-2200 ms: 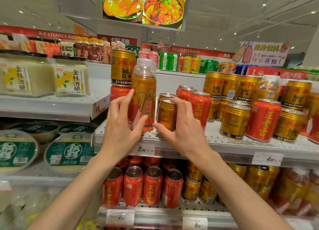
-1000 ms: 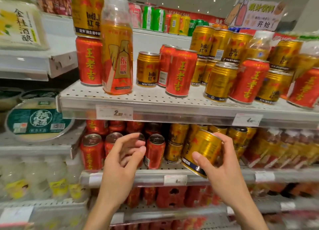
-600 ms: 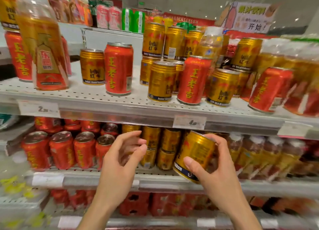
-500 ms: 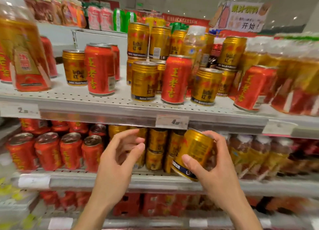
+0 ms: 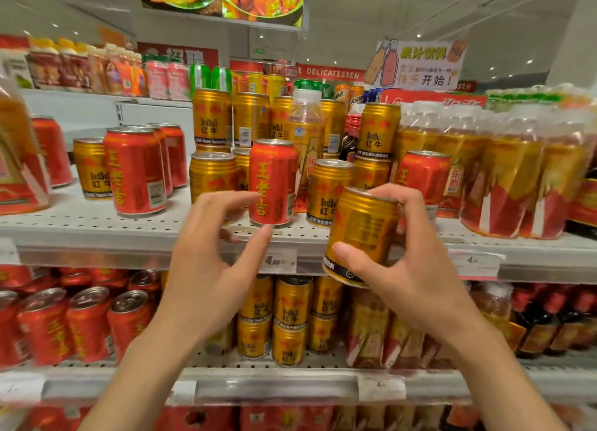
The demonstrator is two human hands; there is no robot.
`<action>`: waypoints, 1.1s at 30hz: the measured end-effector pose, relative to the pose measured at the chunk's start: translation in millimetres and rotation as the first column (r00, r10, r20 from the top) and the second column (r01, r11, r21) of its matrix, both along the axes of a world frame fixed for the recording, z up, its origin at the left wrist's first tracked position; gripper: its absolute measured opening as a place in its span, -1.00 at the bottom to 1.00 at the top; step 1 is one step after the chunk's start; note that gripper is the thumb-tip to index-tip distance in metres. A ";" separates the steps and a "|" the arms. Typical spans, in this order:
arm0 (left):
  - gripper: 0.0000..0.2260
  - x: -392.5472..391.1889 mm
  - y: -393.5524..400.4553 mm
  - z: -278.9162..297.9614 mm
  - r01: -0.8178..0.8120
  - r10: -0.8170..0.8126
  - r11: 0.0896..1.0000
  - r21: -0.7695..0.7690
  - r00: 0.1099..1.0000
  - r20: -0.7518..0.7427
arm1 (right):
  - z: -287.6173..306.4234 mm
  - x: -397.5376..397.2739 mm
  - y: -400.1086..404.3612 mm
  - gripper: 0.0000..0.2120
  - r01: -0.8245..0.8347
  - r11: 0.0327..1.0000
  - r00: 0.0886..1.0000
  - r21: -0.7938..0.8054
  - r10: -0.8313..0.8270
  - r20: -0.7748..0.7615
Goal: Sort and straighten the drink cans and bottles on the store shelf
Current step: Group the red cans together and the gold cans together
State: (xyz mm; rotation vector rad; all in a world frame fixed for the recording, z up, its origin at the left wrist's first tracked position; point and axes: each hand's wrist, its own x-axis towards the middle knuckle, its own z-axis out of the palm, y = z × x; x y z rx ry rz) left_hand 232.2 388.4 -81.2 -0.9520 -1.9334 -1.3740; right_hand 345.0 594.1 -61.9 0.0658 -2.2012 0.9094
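Raised from the lower shelf level, my right hand (image 5: 416, 262) now holds the gold can (image 5: 363, 233) tilted in front of the upper shelf (image 5: 97, 233) edge, thumb low, fingers curled over its rim. My left hand (image 5: 210, 259) hovers with fingers spread and holds nothing, just before a tall red can (image 5: 272, 181) that stands at the shelf front. Behind it crowd stacked gold cans (image 5: 213, 117) and an orange bottle (image 5: 305, 130); wrapped bottles (image 5: 517, 172) fill the right. Below, red cans (image 5: 87, 320) line the lower shelf (image 5: 274, 388). A "Delicatessen" sign (image 5: 331, 73) hangs beyond.
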 end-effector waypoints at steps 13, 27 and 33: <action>-0.47 -74.1 25.0 80.2 -0.256 0.168 0.816 -0.518 0.963 -0.211 | 5.4 -63.2 20.5 -0.30 0.134 0.952 0.985 0.274 -0.096 -0.145; -0.54 -57.4 8.5 71.3 -0.015 -0.002 0.977 -0.215 0.997 -0.082 | 10.8 -52.8 29.0 -0.52 0.104 0.944 0.990 0.313 -0.067 -0.127; -0.54 -53.7 -26.5 73.9 0.048 -0.050 0.993 -0.112 0.999 -0.017 | 17.7 -63.3 14.6 -0.46 0.126 0.881 0.982 0.457 -0.044 -0.186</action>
